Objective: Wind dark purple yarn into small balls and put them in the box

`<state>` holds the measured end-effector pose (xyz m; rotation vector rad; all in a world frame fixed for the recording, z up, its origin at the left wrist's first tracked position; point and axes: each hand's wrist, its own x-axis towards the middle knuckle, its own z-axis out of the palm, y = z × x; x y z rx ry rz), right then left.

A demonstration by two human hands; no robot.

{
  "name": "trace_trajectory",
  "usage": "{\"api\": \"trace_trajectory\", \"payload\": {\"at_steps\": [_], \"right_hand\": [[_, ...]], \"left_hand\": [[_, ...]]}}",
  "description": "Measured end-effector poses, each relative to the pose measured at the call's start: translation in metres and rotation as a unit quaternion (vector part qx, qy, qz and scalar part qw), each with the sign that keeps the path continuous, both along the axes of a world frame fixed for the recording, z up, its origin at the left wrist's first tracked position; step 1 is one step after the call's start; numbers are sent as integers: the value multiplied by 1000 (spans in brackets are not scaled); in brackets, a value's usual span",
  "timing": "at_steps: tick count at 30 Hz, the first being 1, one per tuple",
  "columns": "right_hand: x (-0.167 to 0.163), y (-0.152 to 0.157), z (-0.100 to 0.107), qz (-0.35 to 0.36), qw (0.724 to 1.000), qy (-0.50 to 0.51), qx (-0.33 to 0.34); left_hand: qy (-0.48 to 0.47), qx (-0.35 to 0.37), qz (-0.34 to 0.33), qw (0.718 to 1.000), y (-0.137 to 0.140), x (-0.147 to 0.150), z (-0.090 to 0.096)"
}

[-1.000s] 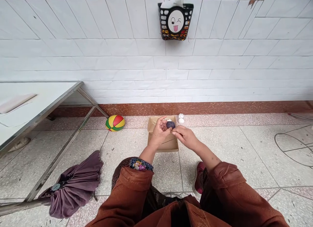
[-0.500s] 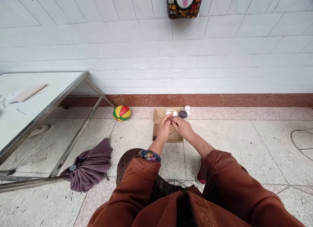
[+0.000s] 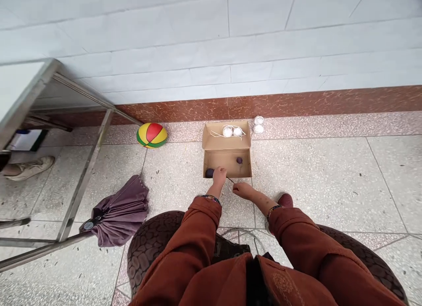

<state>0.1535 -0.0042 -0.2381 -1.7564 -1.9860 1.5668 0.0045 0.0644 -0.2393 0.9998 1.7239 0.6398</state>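
An open cardboard box point(image 3: 220, 158) lies on the floor in front of me. My left hand point(image 3: 219, 176) is closed at its front edge, over the box. Lower and to the right, my right hand point(image 3: 243, 190) is closed too, just outside the box. A short dark yarn strand point(image 3: 230, 180) stretches between both hands. Beside my left hand is a dark yarn ball point(image 3: 209, 173) in the box corner. A smaller dark yarn ball point(image 3: 239, 160) shows within the box's right half. Two white yarn balls point(image 3: 227, 131) with loose ends rest on the opened lid.
Two more white yarn balls point(image 3: 259, 129) sit on the floor right of the lid. A colourful ball point(image 3: 152, 135) lies near the wall. To the left are a folded purple umbrella point(image 3: 121, 211) and a metal-framed table point(image 3: 84, 174). Another person's shoe point(image 3: 31, 169) shows under the table.
My hands have come down towards me and moved apart, with the strand now visible between them. A dark ball that was by the lid's right edge is gone from there; a dark ball now shows inside the box.
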Motion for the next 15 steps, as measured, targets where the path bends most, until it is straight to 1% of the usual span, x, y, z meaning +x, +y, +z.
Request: {"api": "trace_trajectory", "payload": {"at_steps": [3,7,12,15], "right_hand": [[8,-1,-20,-50,996,24,-63],[15,-1,-37,-119,981,77,-129],[21,-4,-52,-197,954,142,-175],[27,-7,-59,-242,935,169,-199]], "left_hand": [[25,-19,-44,999,20,4,-28],[46,-13,-75,996,47,11,-56],[66,-6,-86,994,74,22,-86],[74,-14,-71,995,85,32,-106]]}}
